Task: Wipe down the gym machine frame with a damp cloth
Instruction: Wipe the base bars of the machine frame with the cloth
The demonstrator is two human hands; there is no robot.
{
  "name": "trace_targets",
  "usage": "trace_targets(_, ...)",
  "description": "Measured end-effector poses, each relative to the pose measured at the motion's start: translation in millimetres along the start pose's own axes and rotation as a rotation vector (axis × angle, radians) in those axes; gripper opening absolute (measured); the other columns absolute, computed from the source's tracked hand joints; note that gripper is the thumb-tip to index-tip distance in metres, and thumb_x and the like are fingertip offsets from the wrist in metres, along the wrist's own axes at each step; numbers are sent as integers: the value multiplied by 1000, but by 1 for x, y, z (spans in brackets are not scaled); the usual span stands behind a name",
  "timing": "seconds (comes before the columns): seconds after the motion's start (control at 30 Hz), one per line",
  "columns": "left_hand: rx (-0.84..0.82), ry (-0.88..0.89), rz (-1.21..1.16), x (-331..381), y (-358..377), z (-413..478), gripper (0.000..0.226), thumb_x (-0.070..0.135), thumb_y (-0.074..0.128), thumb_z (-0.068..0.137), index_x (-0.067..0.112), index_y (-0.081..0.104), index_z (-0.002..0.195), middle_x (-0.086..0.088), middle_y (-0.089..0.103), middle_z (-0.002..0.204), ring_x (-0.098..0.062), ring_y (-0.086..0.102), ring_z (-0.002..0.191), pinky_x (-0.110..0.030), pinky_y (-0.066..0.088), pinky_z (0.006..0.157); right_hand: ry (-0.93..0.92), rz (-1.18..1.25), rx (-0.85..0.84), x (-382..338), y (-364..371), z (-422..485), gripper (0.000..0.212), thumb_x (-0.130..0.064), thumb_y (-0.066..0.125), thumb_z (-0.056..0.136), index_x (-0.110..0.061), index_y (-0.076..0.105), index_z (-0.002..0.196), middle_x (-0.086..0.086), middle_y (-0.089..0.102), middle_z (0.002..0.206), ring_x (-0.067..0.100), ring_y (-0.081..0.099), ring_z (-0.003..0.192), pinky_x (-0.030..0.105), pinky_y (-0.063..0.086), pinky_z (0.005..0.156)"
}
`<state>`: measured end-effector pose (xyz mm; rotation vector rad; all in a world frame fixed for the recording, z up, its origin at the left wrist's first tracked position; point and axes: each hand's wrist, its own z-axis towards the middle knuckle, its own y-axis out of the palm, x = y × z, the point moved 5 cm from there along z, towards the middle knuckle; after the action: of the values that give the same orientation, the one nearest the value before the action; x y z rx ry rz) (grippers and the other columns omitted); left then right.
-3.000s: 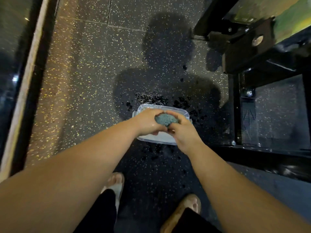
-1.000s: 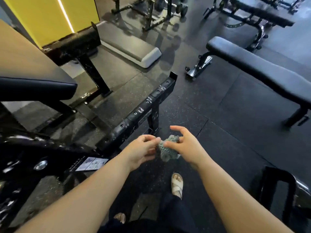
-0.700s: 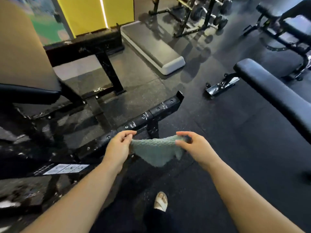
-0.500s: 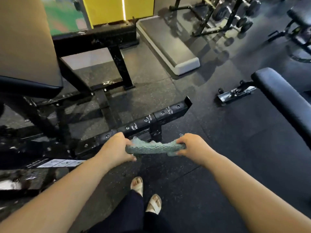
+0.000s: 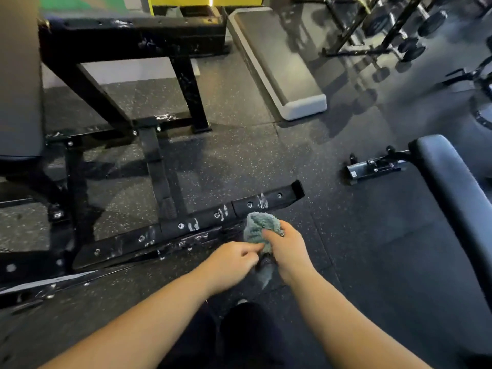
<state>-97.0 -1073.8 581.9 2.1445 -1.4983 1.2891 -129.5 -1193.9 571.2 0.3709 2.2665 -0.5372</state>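
Observation:
A bunched grey-green cloth [image 5: 257, 226] is gripped in my right hand [image 5: 286, 249], just in front of the near bar of the black machine frame [image 5: 186, 226]. That bar runs low over the floor from lower left to upper right and carries bolts and white scuffs. My left hand [image 5: 230, 262] pinches the cloth's lower edge beside my right thumb. More of the frame, with uprights and a cross beam [image 5: 133, 35], rises behind.
A grey pad [image 5: 18, 75] fills the left edge. A grey step platform [image 5: 277, 62] lies on the speckled rubber floor beyond the frame. A padded bench [image 5: 452, 187] with a wheeled foot sits on the right. Dumbbell racks [image 5: 386, 27] stand at the top right.
The cloth, stretched in a roll between both hands half a second ago, is now bunched in my right hand. My hands have come together near the frame bar's right end.

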Motion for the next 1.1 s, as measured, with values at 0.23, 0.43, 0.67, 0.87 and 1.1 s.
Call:
trace_targets(0.23,366,-222,-107,-56,-32,44,25,20,45,96,35,63,100,10,64,113,-10,56,105,-26,43,90,-626,-731,99,-42,-41,91,34,-15,60,93,-2,58,124,9,56,123,25,49,115,12,29,97)
trace_targets(0.43,657,-299,-110,-63,-26,68,27,15,45,96,23,65,113,5,60,119,-13,53,109,-22,36,92,-819,-1380,-263,1,-11,155,61,-60,30,92,-21,58,131,11,49,141,41,39,130,59,33,108)
trace_targets(0.67,889,-352,18,-64,-9,71,27,11,50,93,17,66,114,-1,60,122,-21,46,119,-19,15,109,-946,-1564,-455,21,39,173,72,-59,16,94,-16,30,150,10,36,152,34,34,139,48,23,114)
trace_targets(0.87,938,-396,21,-66,1,65,27,14,50,94,19,65,116,2,58,122,-17,41,119,-18,20,99,-1146,-1605,-597,23,46,176,78,-47,47,96,-16,4,153,8,14,160,29,15,147,44,13,117)
trace_targets(1.1,885,-324,58,-66,-2,77,33,19,49,95,15,58,126,-2,50,131,-19,33,129,-25,20,108,-1061,-1525,-286,25,5,182,63,-46,36,94,-6,34,142,18,44,145,35,42,134,47,26,112)
